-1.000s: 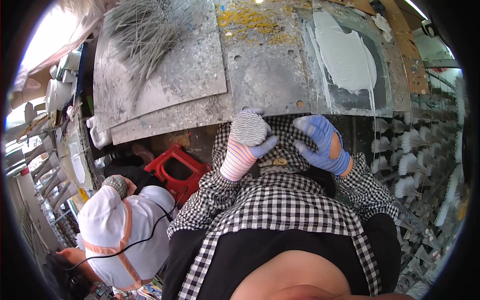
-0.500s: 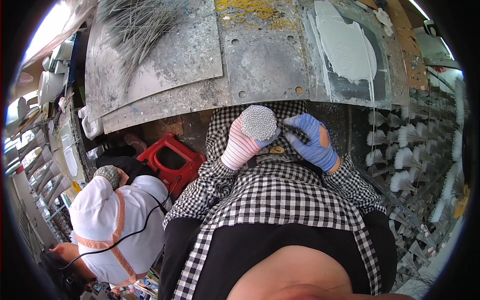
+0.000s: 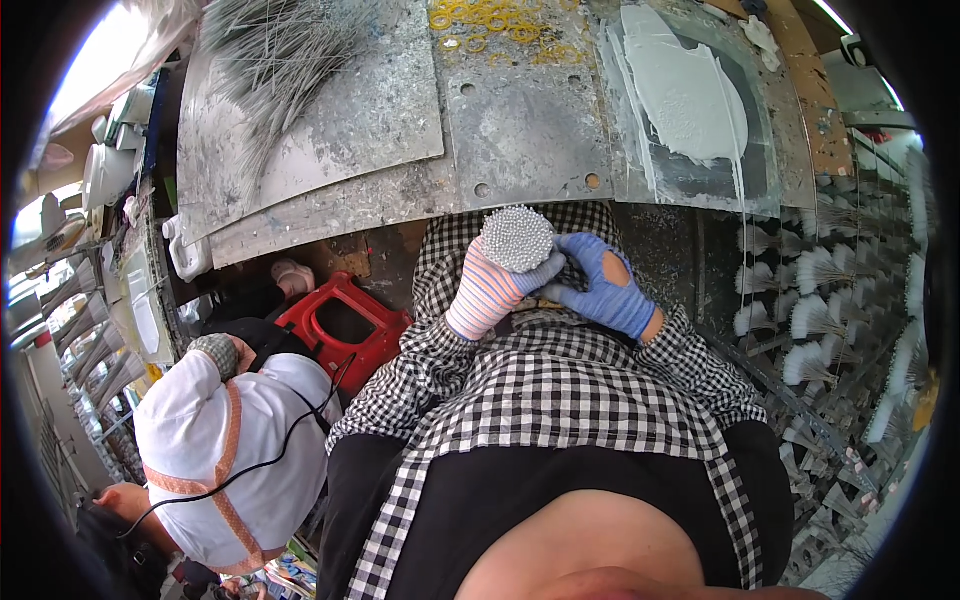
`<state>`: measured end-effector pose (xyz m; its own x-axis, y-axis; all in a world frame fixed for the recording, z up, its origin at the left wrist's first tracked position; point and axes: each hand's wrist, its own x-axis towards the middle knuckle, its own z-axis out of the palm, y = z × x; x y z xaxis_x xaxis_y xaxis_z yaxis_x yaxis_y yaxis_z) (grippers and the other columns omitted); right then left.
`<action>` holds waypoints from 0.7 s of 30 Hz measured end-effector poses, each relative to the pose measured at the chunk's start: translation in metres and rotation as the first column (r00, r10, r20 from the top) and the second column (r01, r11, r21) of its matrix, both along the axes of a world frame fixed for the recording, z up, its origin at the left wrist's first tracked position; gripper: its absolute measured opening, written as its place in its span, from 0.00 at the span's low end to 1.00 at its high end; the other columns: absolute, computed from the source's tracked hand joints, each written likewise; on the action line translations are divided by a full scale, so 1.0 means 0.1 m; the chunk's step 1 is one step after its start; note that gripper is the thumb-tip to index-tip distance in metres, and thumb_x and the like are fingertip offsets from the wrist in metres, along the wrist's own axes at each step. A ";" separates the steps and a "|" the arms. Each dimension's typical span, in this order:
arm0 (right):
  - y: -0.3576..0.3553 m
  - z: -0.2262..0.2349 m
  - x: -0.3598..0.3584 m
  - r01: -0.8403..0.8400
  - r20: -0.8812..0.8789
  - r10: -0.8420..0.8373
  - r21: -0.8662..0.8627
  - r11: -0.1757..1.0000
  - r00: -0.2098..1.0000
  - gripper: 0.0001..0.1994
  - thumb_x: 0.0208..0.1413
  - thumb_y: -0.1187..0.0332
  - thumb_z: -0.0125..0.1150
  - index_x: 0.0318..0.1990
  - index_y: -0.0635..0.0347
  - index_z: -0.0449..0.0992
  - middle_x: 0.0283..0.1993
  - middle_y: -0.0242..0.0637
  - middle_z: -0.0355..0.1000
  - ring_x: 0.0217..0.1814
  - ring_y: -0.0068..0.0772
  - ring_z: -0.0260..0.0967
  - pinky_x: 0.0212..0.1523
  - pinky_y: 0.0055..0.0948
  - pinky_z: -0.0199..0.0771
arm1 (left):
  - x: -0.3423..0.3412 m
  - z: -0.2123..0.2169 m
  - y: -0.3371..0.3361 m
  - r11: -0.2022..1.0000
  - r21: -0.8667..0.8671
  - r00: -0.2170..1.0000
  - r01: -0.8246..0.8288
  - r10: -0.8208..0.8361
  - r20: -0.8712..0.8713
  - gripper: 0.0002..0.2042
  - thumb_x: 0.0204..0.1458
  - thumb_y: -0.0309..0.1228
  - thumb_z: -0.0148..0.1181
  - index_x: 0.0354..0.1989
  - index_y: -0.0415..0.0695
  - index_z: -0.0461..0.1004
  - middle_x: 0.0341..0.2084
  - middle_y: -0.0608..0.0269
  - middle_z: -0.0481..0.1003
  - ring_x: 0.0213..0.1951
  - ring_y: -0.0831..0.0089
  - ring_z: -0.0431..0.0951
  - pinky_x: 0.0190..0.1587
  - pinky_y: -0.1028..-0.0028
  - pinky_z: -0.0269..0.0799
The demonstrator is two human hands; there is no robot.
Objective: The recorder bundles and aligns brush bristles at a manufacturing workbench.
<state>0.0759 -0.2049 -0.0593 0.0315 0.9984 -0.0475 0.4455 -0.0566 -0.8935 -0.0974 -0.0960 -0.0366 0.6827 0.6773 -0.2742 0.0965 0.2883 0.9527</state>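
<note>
A round, tightly packed bundle of bead-tipped stems (image 3: 518, 239) stands upright over my lap, its silvery-grey heads facing up. My left hand (image 3: 487, 291), in a pink-and-blue striped glove, is closed around it just below the heads. My right hand (image 3: 610, 287), in a blue glove with a hole on its back, is at the bundle's right side. Its thumb and fingers curve against the bundle beside my left fingertips; whether something small is pinched there is hidden. The lower part of the bundle is out of sight behind my hands.
On the table (image 3: 525, 135) ahead lie a heap of loose thin grey stems (image 3: 285, 70), yellow rings (image 3: 510, 22) and a board smeared with white paste (image 3: 680, 90). A red stool (image 3: 345, 320) and a person in white (image 3: 235, 440) are at left. White bristly bundles (image 3: 815, 315) fill racks at right.
My right hand has moved left, and its fingers have come up against the bundle. My left hand keeps its hold, with the bundle almost in the same place.
</note>
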 end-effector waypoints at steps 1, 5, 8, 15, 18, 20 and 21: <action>0.01 -0.07 -0.04 -0.012 -0.012 0.012 -0.030 0.999 1.000 0.29 0.51 0.61 0.73 0.58 0.65 0.71 0.48 0.45 0.74 0.51 0.41 0.73 0.52 0.37 0.76 | 0.03 0.01 0.00 1.000 0.001 1.000 0.009 -0.009 0.030 0.22 0.48 0.26 0.73 0.51 0.40 0.73 0.36 0.66 0.79 0.41 0.78 0.78 0.47 0.75 0.76; 0.05 -0.05 -0.11 -0.087 -0.198 0.047 -0.200 0.976 0.979 0.36 0.51 0.53 0.72 0.61 0.67 0.66 0.52 0.49 0.75 0.54 0.44 0.74 0.55 0.39 0.76 | 0.21 0.17 -0.01 0.997 -0.081 0.992 0.013 -0.003 0.125 0.21 0.49 0.24 0.70 0.51 0.40 0.72 0.37 0.66 0.78 0.42 0.78 0.77 0.49 0.74 0.74; -0.06 0.06 -0.07 -0.017 -0.339 -0.039 -0.159 0.987 0.940 0.34 0.57 0.50 0.67 0.61 0.68 0.66 0.52 0.48 0.76 0.54 0.39 0.75 0.56 0.38 0.75 | 0.34 0.44 0.13 0.993 -0.111 0.978 0.027 -0.003 0.210 0.19 0.51 0.24 0.68 0.52 0.37 0.73 0.41 0.60 0.78 0.45 0.72 0.78 0.50 0.72 0.73; 0.06 0.75 0.44 0.071 -0.564 -0.324 -0.424 0.903 0.759 0.31 0.58 0.49 0.65 0.58 0.66 0.69 0.41 0.42 0.77 0.39 0.35 0.77 0.44 0.36 0.78 | 0.34 0.48 0.38 0.246 0.941 0.972 0.232 -0.027 -0.232 0.24 0.47 0.29 0.67 0.56 0.47 0.74 0.50 0.59 0.76 0.51 0.55 0.76 0.55 0.61 0.72; 0.00 0.65 0.40 0.152 -0.347 -0.217 -0.205 0.967 0.912 0.30 0.59 0.44 0.61 0.51 0.67 0.75 0.32 0.42 0.76 0.31 0.29 0.77 0.35 0.29 0.78 | 0.60 0.67 0.38 -0.227 0.926 0.948 0.303 -0.033 -0.318 0.25 0.39 0.32 0.68 0.52 0.57 0.77 0.51 0.60 0.74 0.55 0.54 0.72 0.62 0.54 0.66; 0.02 0.83 0.36 -0.044 -0.214 -0.029 -0.327 0.944 0.976 0.32 0.60 0.40 0.58 0.47 0.67 0.77 0.26 0.42 0.75 0.28 0.27 0.77 0.30 0.25 0.76 | 0.81 0.79 0.45 -0.207 0.901 0.881 0.381 -0.215 -0.422 0.24 0.35 0.34 0.69 0.47 0.54 0.78 0.48 0.59 0.75 0.51 0.55 0.75 0.62 0.53 0.66; 0.04 1.05 0.43 -0.115 -0.345 -0.067 -0.482 0.869 0.936 0.33 0.61 0.38 0.54 0.44 0.67 0.77 0.25 0.40 0.76 0.25 0.27 0.77 0.27 0.25 0.77 | 0.80 0.77 0.49 -0.207 0.900 0.878 0.383 -0.222 -0.425 0.24 0.35 0.34 0.69 0.47 0.54 0.78 0.48 0.59 0.75 0.51 0.55 0.75 0.62 0.53 0.66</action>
<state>0.1187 -0.2009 0.0454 -0.1011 0.8417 -0.5305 0.1269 -0.5179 -0.8460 -0.0170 -0.0466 0.0401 0.9377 -0.0309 0.3460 -0.0792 -0.9888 0.1265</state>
